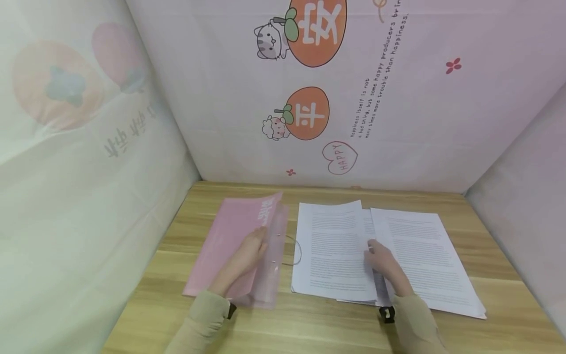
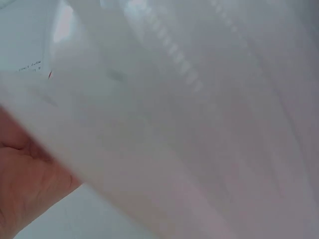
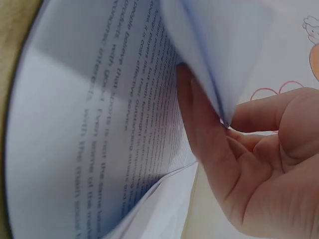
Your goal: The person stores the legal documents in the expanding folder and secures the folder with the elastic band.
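The left hand (image 1: 248, 250) grips the folder (image 1: 218, 241) at its lifted edge, on the left part of the table (image 1: 305, 329). The right hand (image 1: 382, 258) pinches a sheet (image 1: 333, 250) by its right edge, between the folder and other pages (image 1: 426, 260) (a thin loop (image 1: 300, 250) curves out beside the folder).

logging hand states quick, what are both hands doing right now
Left hand: closed, holding the pink folder by its cover edge.
Right hand: closed, pinching printed paper at its edge.
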### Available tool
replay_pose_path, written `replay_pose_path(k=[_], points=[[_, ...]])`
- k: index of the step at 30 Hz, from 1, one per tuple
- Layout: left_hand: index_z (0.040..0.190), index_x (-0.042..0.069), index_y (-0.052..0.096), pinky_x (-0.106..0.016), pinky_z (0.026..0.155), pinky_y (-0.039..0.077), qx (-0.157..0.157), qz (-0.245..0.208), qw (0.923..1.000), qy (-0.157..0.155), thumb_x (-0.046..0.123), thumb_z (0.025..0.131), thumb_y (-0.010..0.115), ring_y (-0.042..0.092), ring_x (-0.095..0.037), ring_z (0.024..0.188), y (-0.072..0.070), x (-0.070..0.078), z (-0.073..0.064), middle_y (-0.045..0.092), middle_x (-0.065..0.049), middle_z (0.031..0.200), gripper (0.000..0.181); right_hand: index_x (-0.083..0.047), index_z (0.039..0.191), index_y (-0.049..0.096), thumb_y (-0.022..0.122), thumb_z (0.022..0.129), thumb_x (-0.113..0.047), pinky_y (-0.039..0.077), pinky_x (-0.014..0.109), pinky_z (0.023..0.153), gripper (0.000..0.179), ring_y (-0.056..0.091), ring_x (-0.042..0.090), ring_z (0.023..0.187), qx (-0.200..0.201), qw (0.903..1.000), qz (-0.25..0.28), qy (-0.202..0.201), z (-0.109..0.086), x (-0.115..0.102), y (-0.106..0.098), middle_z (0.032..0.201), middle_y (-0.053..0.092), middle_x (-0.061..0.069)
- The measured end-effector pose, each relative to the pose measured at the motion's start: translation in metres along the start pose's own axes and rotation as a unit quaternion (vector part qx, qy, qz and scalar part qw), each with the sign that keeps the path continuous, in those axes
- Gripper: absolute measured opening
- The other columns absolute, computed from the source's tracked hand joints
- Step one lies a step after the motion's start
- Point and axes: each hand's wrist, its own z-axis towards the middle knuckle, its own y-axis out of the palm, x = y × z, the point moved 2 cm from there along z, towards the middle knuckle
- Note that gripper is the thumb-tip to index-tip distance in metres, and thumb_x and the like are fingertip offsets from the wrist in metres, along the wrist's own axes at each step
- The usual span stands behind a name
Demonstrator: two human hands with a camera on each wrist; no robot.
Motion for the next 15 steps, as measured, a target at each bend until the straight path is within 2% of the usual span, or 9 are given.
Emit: replay_pose_path(k=[3,8,10,12,15], points=[[0.138,-0.017,0.044,-0.055,0.113,0.038,0.017,-0.02,0.9996,-0.002,0.002,0.094,0.048,0.047,-0.049,0.133,-0.003,-0.002,-0.001,0.049,-0.036,0.14,0.049,0.013,0.148,0.027,0.034,0.101,-0.016,0.037,0.063,0.109,0.056,0.037,0.054,0.136,-0.007,0.9995,0.031,-0.004,-0.002,0.003,-0.002,0.148,0.035,0.039],[0.141,-0.014,0.043,-0.052,0.11,0.043,0.02,-0.042,0.9988,-0.014,0.003,0.095,0.046,0.052,-0.044,0.13,-0.007,-0.004,-0.003,0.05,-0.032,0.142,0.049,0.014,0.149,0.025,0.033,0.103,-0.016,0.035,0.063,0.111,0.055,0.032,0.054,0.138,-0.021,0.9965,0.08,-0.013,-0.005,0.007,-0.004,0.15,0.03,0.04],[0.142,-0.013,0.043,-0.049,0.105,0.048,0.018,-0.045,0.9987,-0.017,0.003,0.096,0.045,0.059,-0.038,0.12,-0.008,-0.005,-0.003,0.051,-0.031,0.142,0.049,0.013,0.15,0.024,0.032,0.103,-0.016,0.036,0.063,0.111,0.056,0.032,0.054,0.139,-0.026,0.9948,0.098,-0.011,-0.006,0.009,-0.006,0.151,0.029,0.039],[0.142,-0.013,0.043,-0.044,0.096,0.052,0.017,-0.05,0.9984,-0.019,0.003,0.096,0.045,0.063,-0.032,0.1,-0.009,-0.005,-0.003,0.051,-0.031,0.142,0.049,0.013,0.151,0.022,0.033,0.103,-0.017,0.039,0.061,0.109,0.057,0.035,0.053,0.138,-0.03,0.9925,0.118,-0.007,-0.006,0.011,-0.007,0.15,0.03,0.04],[0.142,-0.013,0.043,-0.037,0.086,0.05,0.019,-0.058,0.9979,-0.023,0.002,0.096,0.044,0.055,-0.021,0.079,-0.011,-0.006,-0.003,0.051,-0.03,0.143,0.049,0.011,0.151,0.022,0.033,0.104,-0.018,0.044,0.059,0.105,0.057,0.041,0.052,0.135,-0.031,0.9899,0.138,0.0,-0.007,0.014,-0.01,0.149,0.033,0.04]])
